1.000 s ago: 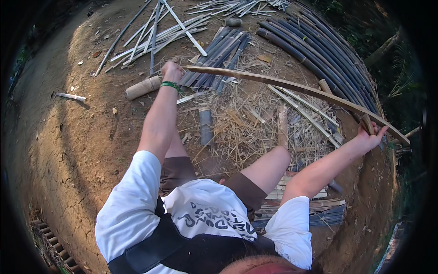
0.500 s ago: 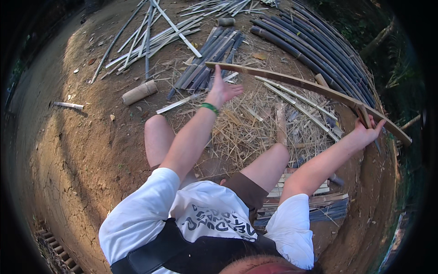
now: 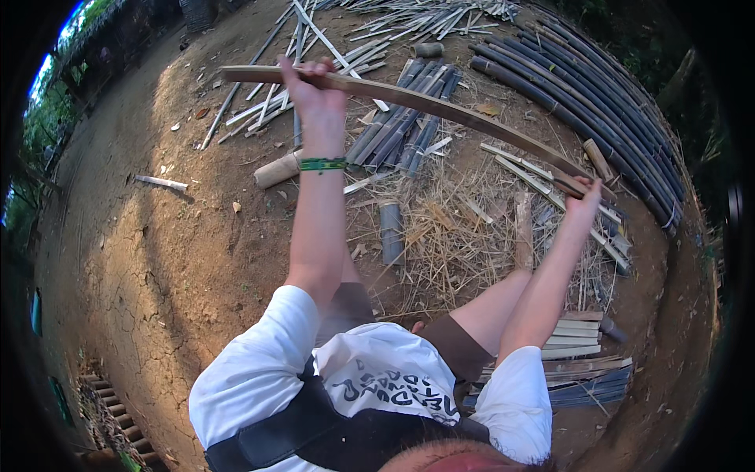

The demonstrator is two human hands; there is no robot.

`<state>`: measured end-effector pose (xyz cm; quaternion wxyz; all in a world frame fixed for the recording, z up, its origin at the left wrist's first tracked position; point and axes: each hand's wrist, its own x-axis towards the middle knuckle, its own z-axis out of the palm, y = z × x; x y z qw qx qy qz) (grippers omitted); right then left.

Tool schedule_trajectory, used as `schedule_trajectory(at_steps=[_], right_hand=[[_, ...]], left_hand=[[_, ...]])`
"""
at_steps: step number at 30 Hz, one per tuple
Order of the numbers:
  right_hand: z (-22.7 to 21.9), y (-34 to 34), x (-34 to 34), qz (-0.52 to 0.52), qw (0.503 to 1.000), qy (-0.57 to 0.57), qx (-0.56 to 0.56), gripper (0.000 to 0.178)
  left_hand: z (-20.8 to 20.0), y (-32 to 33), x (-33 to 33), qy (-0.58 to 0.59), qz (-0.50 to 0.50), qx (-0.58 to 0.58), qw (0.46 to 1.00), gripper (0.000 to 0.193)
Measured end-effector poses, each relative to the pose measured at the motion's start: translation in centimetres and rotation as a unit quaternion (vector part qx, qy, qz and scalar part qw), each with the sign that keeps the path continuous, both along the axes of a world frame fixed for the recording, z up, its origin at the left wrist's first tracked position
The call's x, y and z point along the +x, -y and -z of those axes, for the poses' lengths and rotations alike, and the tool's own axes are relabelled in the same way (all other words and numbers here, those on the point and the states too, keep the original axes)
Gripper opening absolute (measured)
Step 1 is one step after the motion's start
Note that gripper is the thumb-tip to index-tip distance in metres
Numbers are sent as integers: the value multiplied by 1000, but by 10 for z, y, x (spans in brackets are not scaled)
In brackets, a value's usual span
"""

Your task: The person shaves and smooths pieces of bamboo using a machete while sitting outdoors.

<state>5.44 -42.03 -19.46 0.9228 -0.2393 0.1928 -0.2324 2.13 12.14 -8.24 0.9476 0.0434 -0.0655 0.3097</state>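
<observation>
A long, slightly bowed bamboo strip [image 3: 456, 114] is held up in front of me, slanting from upper left down to the right. Near its left end, my left hand [image 3: 316, 98] grips it, thumb on one side and fingers over the other; a green band is on that wrist. My right hand [image 3: 583, 197] closes around the strip's right end. In the same hand is a short wooden handle [image 3: 569, 186], pressed along the strip; any blade on it is hidden.
Dark bamboo poles [image 3: 582, 102] lie at the far right. Split dark pieces [image 3: 409, 110] and pale strips [image 3: 346, 55] are piled ahead. Straw-like shavings [image 3: 448, 236] cover the ground between my legs. A dark bamboo piece [image 3: 391, 234] stands there; more slats [image 3: 574, 338] lie by my right thigh.
The strip has shifted left and slightly upward. My left hand, previously spread beside its end, has closed around it. My right hand has moved left with the strip and the wooden handle.
</observation>
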Motion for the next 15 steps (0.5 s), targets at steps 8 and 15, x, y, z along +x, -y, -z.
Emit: schedule_trajectory(at_steps=[8,15], right_hand=[[135,-111,-44,-194,964,-165,-72,28],[79,-241,-161,-353,889,-148,-250,46]], left_hand=[[-75,10,-56,-2,-146,228,963,36],[-29,83,-44,2,-207,429,880,27]])
